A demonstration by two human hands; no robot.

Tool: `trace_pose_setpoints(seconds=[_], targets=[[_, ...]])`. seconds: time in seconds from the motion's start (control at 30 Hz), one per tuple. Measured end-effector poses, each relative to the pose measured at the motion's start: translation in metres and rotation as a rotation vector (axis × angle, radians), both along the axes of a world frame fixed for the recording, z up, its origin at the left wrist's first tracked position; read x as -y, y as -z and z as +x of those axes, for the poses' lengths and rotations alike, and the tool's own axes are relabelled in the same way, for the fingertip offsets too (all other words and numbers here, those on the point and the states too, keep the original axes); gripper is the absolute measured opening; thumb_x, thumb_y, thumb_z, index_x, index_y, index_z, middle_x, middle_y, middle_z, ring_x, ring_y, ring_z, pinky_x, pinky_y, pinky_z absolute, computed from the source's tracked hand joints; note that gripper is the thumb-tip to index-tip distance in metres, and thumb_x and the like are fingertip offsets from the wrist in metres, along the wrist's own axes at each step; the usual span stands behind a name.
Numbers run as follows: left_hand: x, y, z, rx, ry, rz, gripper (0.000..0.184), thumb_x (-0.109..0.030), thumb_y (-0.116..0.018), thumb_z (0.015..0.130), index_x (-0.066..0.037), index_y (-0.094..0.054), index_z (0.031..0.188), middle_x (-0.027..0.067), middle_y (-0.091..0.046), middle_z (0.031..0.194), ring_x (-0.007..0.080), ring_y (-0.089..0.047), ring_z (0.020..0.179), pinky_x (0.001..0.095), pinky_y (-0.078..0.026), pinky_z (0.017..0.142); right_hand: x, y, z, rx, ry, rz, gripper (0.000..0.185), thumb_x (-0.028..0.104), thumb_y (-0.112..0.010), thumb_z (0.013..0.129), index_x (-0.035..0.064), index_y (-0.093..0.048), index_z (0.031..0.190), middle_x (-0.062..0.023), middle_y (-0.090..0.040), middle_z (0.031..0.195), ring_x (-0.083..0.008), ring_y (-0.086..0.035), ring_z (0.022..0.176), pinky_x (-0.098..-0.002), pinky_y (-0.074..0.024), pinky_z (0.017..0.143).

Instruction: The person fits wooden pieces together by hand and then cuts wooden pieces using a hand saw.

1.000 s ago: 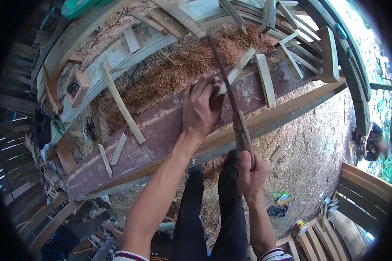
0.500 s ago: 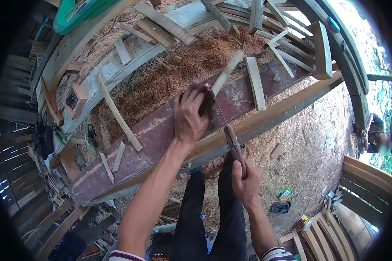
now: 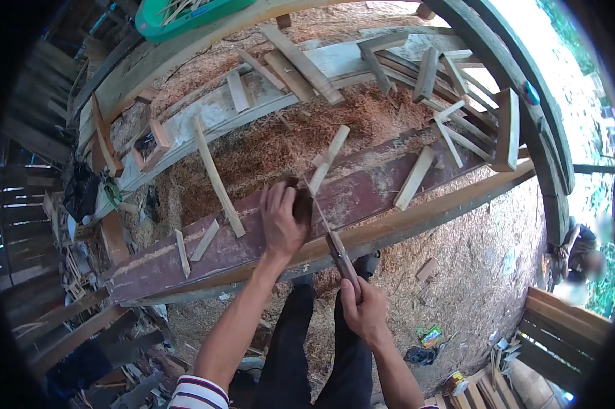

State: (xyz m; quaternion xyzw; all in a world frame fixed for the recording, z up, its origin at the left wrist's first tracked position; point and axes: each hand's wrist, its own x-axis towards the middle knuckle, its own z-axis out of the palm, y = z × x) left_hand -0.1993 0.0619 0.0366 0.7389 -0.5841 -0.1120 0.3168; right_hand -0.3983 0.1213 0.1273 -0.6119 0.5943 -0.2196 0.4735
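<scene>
My right hand [image 3: 365,310] grips the brown wooden handle of a thin-bladed hand saw [image 3: 343,260]. Its narrow blade, seen nearly edge-on, points away from me across the dark red plank [image 3: 362,191]. To the left of the blade, my left hand [image 3: 282,218] rests over the plank with its fingers curled. A dark shape under those fingers is too hidden to name. Just beyond the blade tip lies a pale wooden strip [image 3: 333,157], slanting across the plank's far edge. A second pale strip [image 3: 415,178] lies farther right on the plank.
Several thin offcuts, including a long strip [image 3: 215,177], lie on the plank's left half. Behind is a curved whitish board [image 3: 178,126] bearing wood pieces. A green tray [image 3: 178,27] sits at the far left. Wood shavings cover the ground; another person [image 3: 580,252] is at the right.
My left hand has shifted left and slightly nearer me. The saw and my right hand have also moved left and down. The view has turned a little, and the pale strip now shows apart from my left hand.
</scene>
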Motion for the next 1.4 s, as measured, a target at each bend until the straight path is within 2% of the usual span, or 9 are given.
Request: trace_pose_setpoints(seconds=[0.07,0.13,0.2,0.23,0.37,0.57,0.83,1.03,1.4], targets=[[-0.002,0.004,0.011,0.041,-0.011,0.023,0.030,-0.017,-0.063,0.087,0.002,-0.058,0.110,0.0188,-0.058,0.114,0.0360,-0.053,0.113,0.0539,-0.029,0.109,0.008,0.002,0.010,-0.084,-0.127,0.012,0.022,0.019,-0.062,0.092,-0.0014,-0.061,0.085,-0.0210,-0.057,0.059,-0.0353,-0.063,0.052,-0.0390,-0.0462,0.049],[0.006,0.010,0.016,0.096,-0.071,-0.026,0.024,-0.018,-0.058,0.091,0.001,-0.058,0.105,0.0190,-0.059,0.112,0.0363,-0.054,0.110,0.0556,-0.029,0.109,0.015,0.002,0.022,-0.052,-0.127,0.006,0.021,0.019,-0.061,0.093,-0.0011,-0.065,0.098,-0.0208,-0.057,0.058,-0.0337,-0.063,0.051,-0.0381,-0.0464,0.049],[0.015,0.008,0.018,0.013,-0.101,0.159,0.023,-0.019,-0.055,0.093,0.001,-0.058,0.104,0.0190,-0.059,0.111,0.0363,-0.055,0.109,0.0566,-0.028,0.109,0.024,-0.009,0.031,-0.002,-0.020,0.049,0.032,0.022,-0.058,0.096,-0.0013,-0.061,0.074,-0.0133,-0.044,0.048,-0.0222,-0.046,0.039,-0.0349,-0.0365,0.044],[0.017,0.005,0.018,-0.070,-0.124,0.336,0.023,-0.020,-0.052,0.095,0.001,-0.058,0.102,0.0190,-0.060,0.111,0.0363,-0.055,0.109,0.0575,-0.027,0.109,0.027,-0.016,0.034,0.001,-0.007,0.081,0.034,0.024,-0.057,0.097,-0.0021,-0.062,0.075,-0.0121,-0.044,0.048,-0.0181,-0.046,0.041,-0.0350,-0.0363,0.045],[0.019,0.002,0.014,0.078,-0.137,0.282,0.023,-0.020,-0.047,0.098,0.000,-0.058,0.099,0.0183,-0.062,0.104,0.0357,-0.057,0.106,0.0585,-0.025,0.109,0.041,-0.038,0.044,-0.100,-0.071,0.066,0.036,0.025,-0.057,0.097,-0.0026,-0.063,0.076,-0.0129,-0.045,0.049,-0.0172,-0.047,0.042,-0.0359,-0.0364,0.045],[0.023,0.010,0.016,-0.006,-0.168,0.268,0.018,-0.016,-0.046,0.097,-0.005,-0.061,0.097,0.0158,-0.063,0.100,0.0341,-0.058,0.102,0.0583,-0.026,0.107,0.060,-0.059,0.055,-0.152,-0.083,0.156,0.038,0.027,-0.056,0.097,-0.0045,-0.063,0.078,-0.0162,-0.046,0.050,-0.0244,-0.047,0.041,-0.0380,-0.0369,0.046],[0.021,0.009,0.011,0.174,-0.120,0.247,0.019,-0.014,-0.048,0.093,-0.005,-0.058,0.105,0.0111,-0.061,0.108,0.0291,-0.054,0.108,0.0478,-0.028,0.103,0.063,-0.076,0.057,-0.169,-0.152,0.113,0.035,0.028,-0.056,0.097,-0.0030,-0.065,0.084,-0.0237,-0.052,0.055,-0.0395,-0.058,0.050,-0.0438,-0.0419,0.049],[0.021,0.003,0.016,0.087,-0.129,0.396,0.018,-0.013,-0.052,0.088,-0.003,-0.059,0.101,0.0128,-0.062,0.104,0.0297,-0.055,0.106,0.0455,-0.033,0.097,0.066,-0.053,0.044,-0.220,-0.241,0.069,0.033,0.027,-0.056,0.096,-0.0024,-0.062,0.081,-0.0232,-0.052,0.056,-0.0398,-0.057,0.051,-0.0437,-0.0424,0.049],[0.024,-0.004,0.010,0.128,-0.106,0.359,0.014,-0.005,-0.057,0.079,-0.003,-0.057,0.093,0.0138,-0.058,0.090,0.0308,-0.057,0.099,0.0465,-0.035,0.093,0.059,0.018,0.024,-0.026,-0.278,-0.007,0.029,0.017,-0.062,0.091,0.0003,-0.050,0.072,-0.0204,-0.050,0.058,-0.0398,-0.054,0.051,-0.0440,-0.0409,0.049]])
